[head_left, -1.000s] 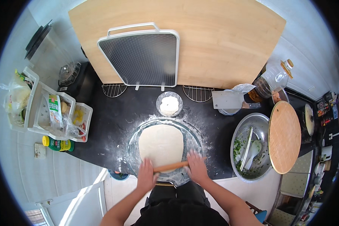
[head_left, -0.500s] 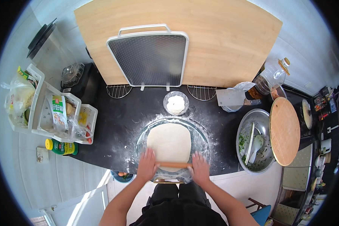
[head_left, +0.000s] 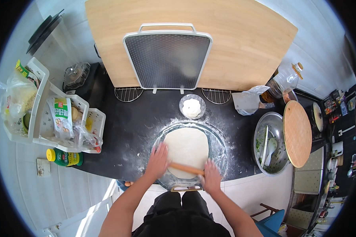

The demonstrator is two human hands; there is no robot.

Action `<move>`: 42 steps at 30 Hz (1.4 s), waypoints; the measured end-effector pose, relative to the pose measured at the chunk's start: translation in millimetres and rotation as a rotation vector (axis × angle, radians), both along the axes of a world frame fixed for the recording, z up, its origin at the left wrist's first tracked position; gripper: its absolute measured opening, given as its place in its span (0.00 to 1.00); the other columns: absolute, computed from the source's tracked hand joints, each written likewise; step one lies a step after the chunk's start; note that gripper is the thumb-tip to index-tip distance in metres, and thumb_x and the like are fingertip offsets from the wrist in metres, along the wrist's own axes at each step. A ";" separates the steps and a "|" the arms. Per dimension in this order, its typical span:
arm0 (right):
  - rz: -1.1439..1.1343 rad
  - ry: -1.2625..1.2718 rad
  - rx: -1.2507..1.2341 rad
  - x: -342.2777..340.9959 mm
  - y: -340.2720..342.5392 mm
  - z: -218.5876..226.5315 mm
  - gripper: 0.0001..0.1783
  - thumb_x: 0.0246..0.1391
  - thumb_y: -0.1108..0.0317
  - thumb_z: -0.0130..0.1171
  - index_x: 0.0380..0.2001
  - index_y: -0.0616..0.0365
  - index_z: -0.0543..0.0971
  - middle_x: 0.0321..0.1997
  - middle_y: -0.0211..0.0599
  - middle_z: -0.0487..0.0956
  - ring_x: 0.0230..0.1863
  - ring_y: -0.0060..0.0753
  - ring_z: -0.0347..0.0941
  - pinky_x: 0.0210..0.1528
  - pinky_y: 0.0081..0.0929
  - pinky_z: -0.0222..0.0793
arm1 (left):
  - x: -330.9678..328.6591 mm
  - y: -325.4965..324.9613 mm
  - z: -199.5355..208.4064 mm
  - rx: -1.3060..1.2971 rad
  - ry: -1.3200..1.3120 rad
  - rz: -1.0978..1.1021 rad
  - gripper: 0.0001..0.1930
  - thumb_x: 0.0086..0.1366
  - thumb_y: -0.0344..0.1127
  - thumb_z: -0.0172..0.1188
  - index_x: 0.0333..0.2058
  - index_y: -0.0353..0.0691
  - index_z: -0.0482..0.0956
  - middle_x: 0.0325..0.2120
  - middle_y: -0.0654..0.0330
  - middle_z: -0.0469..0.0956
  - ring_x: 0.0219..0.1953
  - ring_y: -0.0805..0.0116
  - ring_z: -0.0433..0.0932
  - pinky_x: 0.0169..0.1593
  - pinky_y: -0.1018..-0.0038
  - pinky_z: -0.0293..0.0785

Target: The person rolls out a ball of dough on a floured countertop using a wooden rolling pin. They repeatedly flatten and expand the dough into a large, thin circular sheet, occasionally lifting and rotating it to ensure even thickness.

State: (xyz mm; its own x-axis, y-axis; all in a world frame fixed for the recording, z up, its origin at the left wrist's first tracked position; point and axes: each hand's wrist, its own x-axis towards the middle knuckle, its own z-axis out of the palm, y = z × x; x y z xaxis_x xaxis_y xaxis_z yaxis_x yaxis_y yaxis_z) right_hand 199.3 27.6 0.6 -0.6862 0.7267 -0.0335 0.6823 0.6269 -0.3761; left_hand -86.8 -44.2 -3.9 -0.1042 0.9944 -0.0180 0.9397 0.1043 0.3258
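Note:
A pale, rounded sheet of dough (head_left: pixel 187 144) lies flat on a floured, round glass board (head_left: pixel 221 152) near the counter's front edge. Across its near part rests a thin wooden rolling pin (head_left: pixel 186 168), tilted with its left end farther from me. My left hand (head_left: pixel 157 161) holds that left end under the palm, its fingers pointing forward past the pin. On the right end is my right hand (head_left: pixel 212 174), slightly blurred, pressing down. Just beyond the dough stands a glass bowl (head_left: pixel 192 106) of white flour.
At right a steel bowl (head_left: pixel 271 122) holds chopped greens, chopsticks and a white spoon, beside a round wooden board (head_left: pixel 297 134). A cleaver (head_left: pixel 245 101) lies farther back. White baskets (head_left: pixel 101 122) with packets and a green bottle (head_left: pixel 67 157) stand left. A framed board (head_left: pixel 168 59) leans behind.
The rolling pin has turned from nearly level to tilted, its left end now farther forward. My left hand has moved forward with it. The view has shifted slightly.

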 end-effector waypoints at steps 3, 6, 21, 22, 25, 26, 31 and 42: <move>0.130 -0.040 -0.090 14.2 -34.7 9.3 0.38 0.57 0.51 0.54 0.63 0.67 0.60 0.70 0.57 0.56 0.72 0.56 0.50 0.71 0.53 0.42 | 15.9 -56.6 5.5 -0.077 -0.059 0.060 0.38 0.63 0.46 0.55 0.63 0.25 0.54 0.67 0.40 0.50 0.70 0.47 0.48 0.69 0.48 0.44; 0.190 -0.100 -0.085 0.6 -5.9 4.7 0.37 0.58 0.53 0.54 0.64 0.66 0.60 0.71 0.55 0.56 0.72 0.55 0.49 0.71 0.54 0.42 | 12.4 -46.9 4.9 -0.018 -0.049 0.145 0.38 0.65 0.47 0.54 0.63 0.24 0.53 0.66 0.38 0.51 0.70 0.45 0.47 0.69 0.50 0.43; 0.461 -0.150 -0.001 -2.4 50.4 9.5 0.37 0.53 0.54 0.59 0.62 0.60 0.64 0.70 0.47 0.59 0.71 0.52 0.51 0.69 0.55 0.45 | 84.5 -84.0 5.8 -0.119 -0.185 0.436 0.41 0.63 0.49 0.55 0.63 0.21 0.51 0.65 0.31 0.47 0.69 0.36 0.43 0.68 0.45 0.39; 0.502 -0.163 0.067 -12.6 66.0 8.9 0.36 0.53 0.54 0.59 0.62 0.59 0.64 0.69 0.45 0.61 0.71 0.50 0.52 0.68 0.55 0.47 | 89.2 -81.5 3.6 -0.113 -0.184 0.506 0.42 0.63 0.48 0.55 0.63 0.20 0.50 0.65 0.30 0.46 0.69 0.35 0.43 0.68 0.45 0.39; 0.559 -0.018 0.005 -92.1 96.8 13.0 0.36 0.53 0.54 0.58 0.62 0.59 0.64 0.70 0.44 0.59 0.72 0.48 0.51 0.71 0.51 0.44 | 75.0 -61.1 4.8 -0.086 -0.168 0.761 0.42 0.63 0.44 0.55 0.64 0.19 0.46 0.66 0.30 0.43 0.70 0.36 0.39 0.69 0.47 0.35; 0.606 0.022 0.055 -124.0 102.9 9.3 0.36 0.54 0.55 0.58 0.62 0.59 0.63 0.71 0.44 0.59 0.72 0.48 0.50 0.71 0.50 0.45 | 67.2 -57.5 2.0 -0.066 -0.170 0.848 0.42 0.63 0.43 0.55 0.64 0.19 0.45 0.66 0.30 0.42 0.70 0.37 0.39 0.70 0.47 0.34; 0.726 0.134 0.084 -215.8 105.5 15.7 0.36 0.55 0.56 0.56 0.63 0.61 0.62 0.71 0.47 0.57 0.73 0.49 0.49 0.71 0.51 0.45 | 33.3 -43.8 12.6 0.046 -0.051 1.086 0.37 0.66 0.40 0.51 0.65 0.23 0.46 0.68 0.37 0.43 0.71 0.40 0.38 0.70 0.50 0.35; 1.086 -0.015 0.015 -169.9 131.6 9.4 0.35 0.56 0.53 0.56 0.63 0.60 0.64 0.70 0.45 0.59 0.71 0.48 0.53 0.69 0.51 0.47 | 97.4 -43.2 4.1 -0.078 -0.159 0.875 0.37 0.64 0.44 0.53 0.65 0.28 0.52 0.67 0.40 0.49 0.70 0.42 0.46 0.68 0.44 0.41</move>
State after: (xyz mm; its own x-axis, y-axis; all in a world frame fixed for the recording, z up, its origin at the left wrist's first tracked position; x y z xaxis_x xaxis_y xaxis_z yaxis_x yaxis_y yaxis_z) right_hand 29.5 159.1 10.0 -0.9625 -0.2678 -0.0436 -0.2350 0.9030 -0.3596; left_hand 10.7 -87.4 0.2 -0.8157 0.5556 -0.1607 0.4580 0.7902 0.4073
